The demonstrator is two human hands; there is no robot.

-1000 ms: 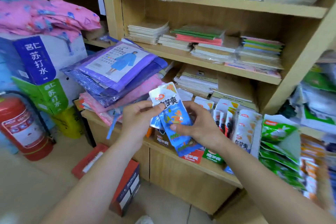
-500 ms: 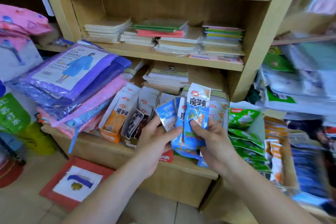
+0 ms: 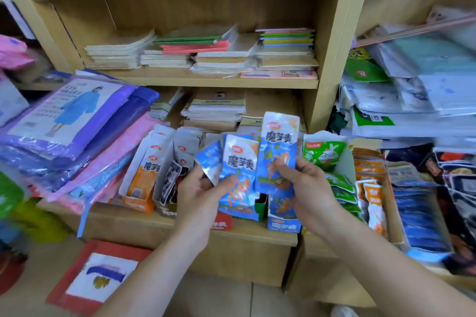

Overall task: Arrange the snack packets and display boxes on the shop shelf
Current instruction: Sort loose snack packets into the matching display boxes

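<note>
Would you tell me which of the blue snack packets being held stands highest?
The blue foil packet pinched in the right hand; the left hand holds blue packets sitting lower.

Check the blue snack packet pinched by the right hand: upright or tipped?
Upright: the blue plastic snack packet stands lengthwise, logo end up, with the right hand pinching its lower half.

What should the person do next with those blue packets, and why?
Probably lower the blue packet pinched in the right hand into the blue display box just beneath it; the print matches, and the left hand holds a fan of packets to follow.
</note>
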